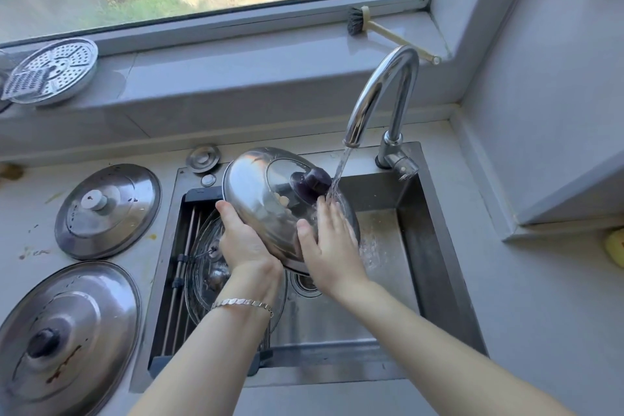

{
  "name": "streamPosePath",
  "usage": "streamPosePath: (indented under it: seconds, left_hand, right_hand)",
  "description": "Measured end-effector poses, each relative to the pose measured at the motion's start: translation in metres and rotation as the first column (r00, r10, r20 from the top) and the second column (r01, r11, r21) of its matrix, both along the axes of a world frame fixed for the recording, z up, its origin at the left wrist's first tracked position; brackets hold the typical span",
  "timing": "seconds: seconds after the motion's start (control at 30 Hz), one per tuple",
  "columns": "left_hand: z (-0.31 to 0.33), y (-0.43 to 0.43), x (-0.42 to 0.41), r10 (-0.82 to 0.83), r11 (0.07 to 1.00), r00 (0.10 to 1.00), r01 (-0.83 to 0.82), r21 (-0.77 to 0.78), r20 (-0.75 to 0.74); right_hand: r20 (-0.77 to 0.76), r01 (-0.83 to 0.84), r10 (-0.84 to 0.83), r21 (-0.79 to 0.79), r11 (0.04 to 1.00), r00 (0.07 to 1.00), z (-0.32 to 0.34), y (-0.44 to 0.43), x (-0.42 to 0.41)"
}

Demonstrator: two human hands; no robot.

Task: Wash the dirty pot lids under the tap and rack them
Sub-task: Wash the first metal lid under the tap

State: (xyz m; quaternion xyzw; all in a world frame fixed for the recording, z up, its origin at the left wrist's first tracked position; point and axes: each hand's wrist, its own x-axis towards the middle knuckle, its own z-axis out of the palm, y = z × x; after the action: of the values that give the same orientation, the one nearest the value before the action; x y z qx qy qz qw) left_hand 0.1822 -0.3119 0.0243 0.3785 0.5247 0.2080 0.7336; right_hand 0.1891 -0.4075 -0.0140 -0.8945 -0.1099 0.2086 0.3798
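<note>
I hold a steel pot lid with a dark knob (pixel 256 192) tilted over the sink (pixel 439 246). My left hand (pixel 243 240) grips its lower left rim. My right hand (pixel 327 243) lies flat with fingers spread on the lid's lower right face, under the water stream (pixel 339 176) running from the chrome tap (pixel 381 91). A glass lid (pixel 206 267) rests on the roll-up rack (pixel 182 280) over the sink's left half. Two stained steel lids lie on the counter at left: one with a pale knob (pixel 108 211), one with a dark knob (pixel 64 338).
A perforated steamer plate (pixel 50 73) leans on the window sill at far left. A dish brush (pixel 378 27) lies on the sill behind the tap. A sink plug (pixel 203 158) sits behind the sink. A yellow object (pixel 614 246) is at the right edge.
</note>
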Motion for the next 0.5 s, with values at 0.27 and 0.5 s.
streamPosePath:
  seconds: [0.27, 0.5]
  left_hand:
    - [0.0, 0.005, 0.002, -0.017, 0.999, 1.0, 0.017, 0.027, 0.014]
    - [0.013, 0.003, -0.005, -0.315, 0.949, 0.947, 0.315, 0.004, 0.064]
  right_hand:
    - [-0.047, 0.094, -0.091, 0.075, 0.993, 0.995, -0.011, -0.017, 0.005]
    - [-0.104, 0.266, -0.252, 0.16, 0.951, 0.962, -0.028, -0.037, 0.045]
